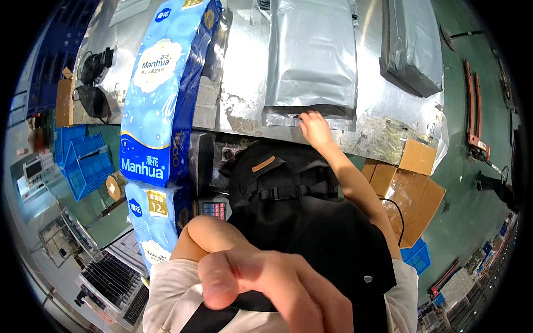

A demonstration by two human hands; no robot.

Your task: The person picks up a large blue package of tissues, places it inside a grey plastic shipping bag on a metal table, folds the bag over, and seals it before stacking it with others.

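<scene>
A filled grey plastic mailing bag (312,55) lies on the metal table in front of me, its dark-edged flap toward me. My right hand (315,129) is at this flap, with bent fingers closed on its near edge. Raised close to the camera, my left hand (272,283) looks large, its thumb apart from its bent fingers. Nothing shows in it, though the picture's lower edge cuts off some fingertips. Left of the bag stretches a long blue plastic-wrapped pack (152,83), with a second blue pack (152,216) below its near end.
Another filled grey bag (413,47) lies at the right of the metal table (239,105). Below the table's edge are a black backpack (283,177), an opened cardboard box (413,202) and a keypad (214,210). Blue crates (83,164) stand at left; a red-orange pallet jack (474,119) is at right.
</scene>
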